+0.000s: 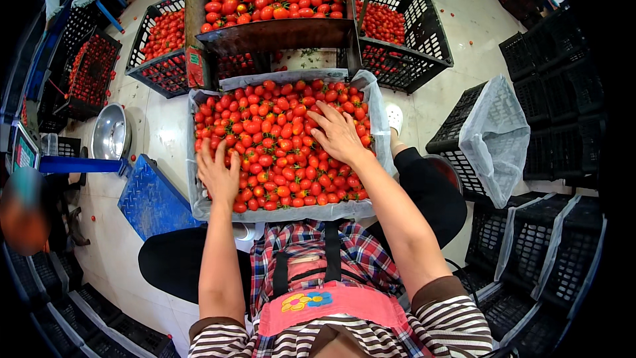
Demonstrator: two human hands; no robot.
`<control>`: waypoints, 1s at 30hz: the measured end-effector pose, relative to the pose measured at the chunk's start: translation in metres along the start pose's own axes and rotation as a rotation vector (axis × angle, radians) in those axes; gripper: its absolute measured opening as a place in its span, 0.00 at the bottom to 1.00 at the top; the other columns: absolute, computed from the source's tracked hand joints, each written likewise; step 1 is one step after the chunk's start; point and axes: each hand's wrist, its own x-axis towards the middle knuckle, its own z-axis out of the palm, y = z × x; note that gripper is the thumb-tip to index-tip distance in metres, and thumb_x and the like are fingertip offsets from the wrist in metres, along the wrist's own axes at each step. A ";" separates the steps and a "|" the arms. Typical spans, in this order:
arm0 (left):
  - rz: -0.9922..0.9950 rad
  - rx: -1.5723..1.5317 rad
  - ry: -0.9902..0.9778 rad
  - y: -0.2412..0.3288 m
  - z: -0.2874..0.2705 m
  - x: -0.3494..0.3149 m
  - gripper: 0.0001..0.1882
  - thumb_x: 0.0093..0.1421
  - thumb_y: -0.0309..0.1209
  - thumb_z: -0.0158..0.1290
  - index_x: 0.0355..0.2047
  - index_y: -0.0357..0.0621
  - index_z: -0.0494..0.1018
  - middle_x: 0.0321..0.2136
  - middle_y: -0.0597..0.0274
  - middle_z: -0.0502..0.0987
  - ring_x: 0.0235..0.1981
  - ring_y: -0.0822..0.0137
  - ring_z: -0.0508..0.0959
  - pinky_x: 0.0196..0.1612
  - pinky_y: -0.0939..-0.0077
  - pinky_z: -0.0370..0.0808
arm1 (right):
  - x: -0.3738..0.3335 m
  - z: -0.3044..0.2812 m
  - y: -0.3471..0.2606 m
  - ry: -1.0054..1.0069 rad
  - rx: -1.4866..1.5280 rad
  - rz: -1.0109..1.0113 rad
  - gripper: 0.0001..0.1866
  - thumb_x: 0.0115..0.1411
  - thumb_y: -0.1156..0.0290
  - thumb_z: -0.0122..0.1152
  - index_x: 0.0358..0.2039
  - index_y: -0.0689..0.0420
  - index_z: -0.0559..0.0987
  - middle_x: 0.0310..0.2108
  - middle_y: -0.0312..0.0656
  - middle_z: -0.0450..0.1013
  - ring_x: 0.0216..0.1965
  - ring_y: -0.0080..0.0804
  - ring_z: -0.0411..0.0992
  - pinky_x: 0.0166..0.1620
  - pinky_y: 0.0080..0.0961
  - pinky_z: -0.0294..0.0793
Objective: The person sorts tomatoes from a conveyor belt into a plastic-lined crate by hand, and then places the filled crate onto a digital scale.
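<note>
A crate lined with whitish sheeting (311,212) stands right in front of me, filled with small red cherry tomatoes (278,139), some with green stems. My left hand (217,174) rests on the tomatoes at the crate's left side, fingers spread. Farther over to the right, my right hand (336,134) lies palm down on the heap with its fingers stretched out. Neither hand has a tomato visibly gripped. What lies under the palms is hidden.
Beyond the crate is a raised metal sorting tray (275,34) heaped with tomatoes. Black crates (411,63) holding tomatoes flank it. At right stand a lined crate (493,139) and stacked black crates (553,93). A steel bowl (111,131) and blue platform scale (156,195) are at left.
</note>
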 end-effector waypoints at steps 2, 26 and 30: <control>0.101 -0.103 0.009 0.007 0.000 -0.022 0.21 0.56 0.35 0.56 0.50 0.45 0.70 0.56 0.50 0.64 0.59 0.44 0.59 0.61 0.50 0.57 | -0.002 -0.005 0.006 -0.199 0.082 0.077 0.17 0.58 0.65 0.58 0.48 0.50 0.73 0.56 0.43 0.64 0.59 0.44 0.60 0.57 0.47 0.58; 0.597 -0.074 -0.231 0.087 0.020 -0.019 0.18 0.59 0.40 0.55 0.50 0.61 0.72 0.61 0.64 0.61 0.63 0.50 0.55 0.64 0.42 0.47 | -0.047 -0.026 -0.014 -0.229 -0.143 -0.136 0.19 0.56 0.65 0.60 0.50 0.45 0.76 0.57 0.40 0.64 0.63 0.43 0.55 0.63 0.50 0.48; 0.506 -0.145 -0.312 0.073 0.018 -0.003 0.17 0.60 0.35 0.52 0.51 0.56 0.71 0.61 0.62 0.62 0.63 0.52 0.57 0.64 0.46 0.49 | -0.049 -0.034 -0.018 -0.160 -0.225 0.020 0.18 0.54 0.66 0.62 0.47 0.46 0.77 0.58 0.41 0.63 0.63 0.44 0.55 0.63 0.52 0.49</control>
